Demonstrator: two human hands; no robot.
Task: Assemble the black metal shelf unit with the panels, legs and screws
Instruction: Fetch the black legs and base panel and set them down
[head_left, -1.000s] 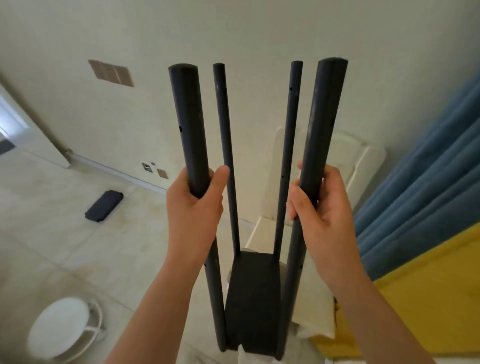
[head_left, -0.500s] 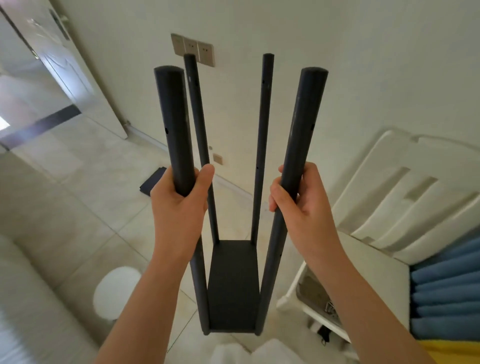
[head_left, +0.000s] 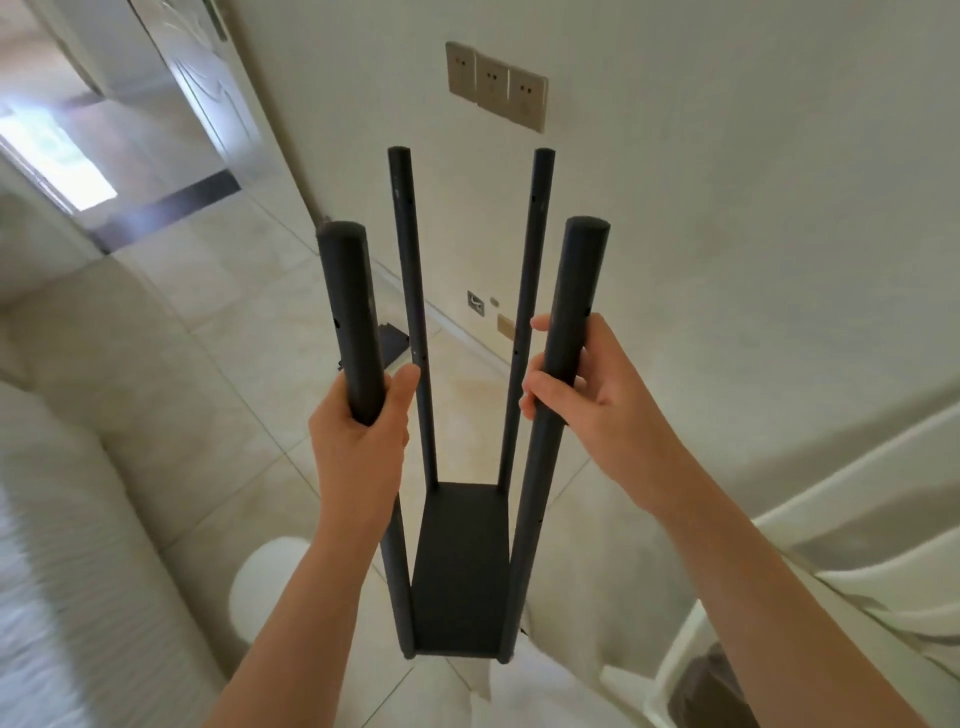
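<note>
Tiled floor (head_left: 218, 332) lies below: left hand (head_left: 358, 431) and right hand (head_left: 587, 395) clench two near legs (head_left: 349, 317), so a slipped grip could drop the single-panel (head_left: 460, 566) frame.

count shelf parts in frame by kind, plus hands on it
Legs: 4 (near left, near right, far left, far right)
Panels: 1
Hands gripping legs: 2 (left hand, right hand)
Total: 7

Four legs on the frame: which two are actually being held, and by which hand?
The two near legs: left hand grips the near-left leg, right hand the near-right leg. The two thinner-looking far legs stand untouched.
</note>
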